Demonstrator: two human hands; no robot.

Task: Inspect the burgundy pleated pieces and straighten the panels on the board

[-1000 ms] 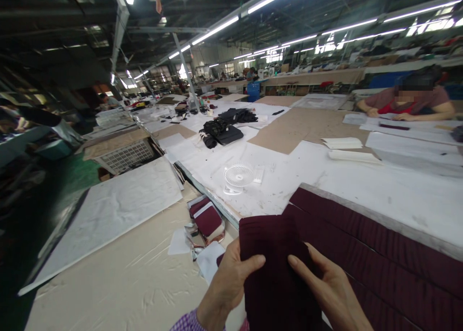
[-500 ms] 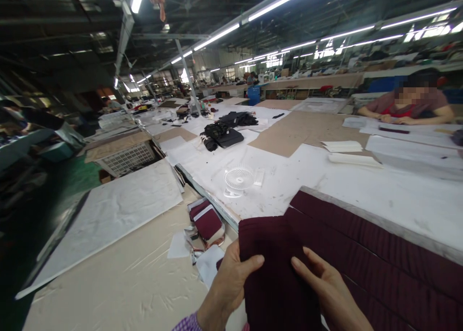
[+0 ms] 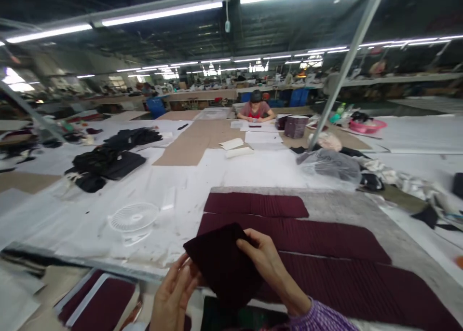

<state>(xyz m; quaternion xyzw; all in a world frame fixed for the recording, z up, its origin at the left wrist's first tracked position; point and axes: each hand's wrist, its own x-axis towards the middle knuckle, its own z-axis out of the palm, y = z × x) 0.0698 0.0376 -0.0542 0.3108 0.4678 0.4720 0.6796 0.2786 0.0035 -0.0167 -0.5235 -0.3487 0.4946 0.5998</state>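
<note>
We hold a dark maroon cloth piece (image 3: 222, 263) above the tabletop (image 3: 224, 169): left hand (image 3: 173, 292) loosely curled under its lower edge, right hand (image 3: 265, 263) pinching the upper corner. Maroon strips (image 3: 289, 234) lie beyond, apparently pleated. A fan (image 3: 133, 219) stands left.

Both hands are bare, with no gloves, rings or watch showing on them. The left hand (image 3: 173, 292) shows only up to the wrist, and no sleeve is in view on that side. The right hand (image 3: 269, 266) ends in a long sleeve (image 3: 318, 319) of purple-and-white small check, its cuff sitting close behind the wrist
</note>
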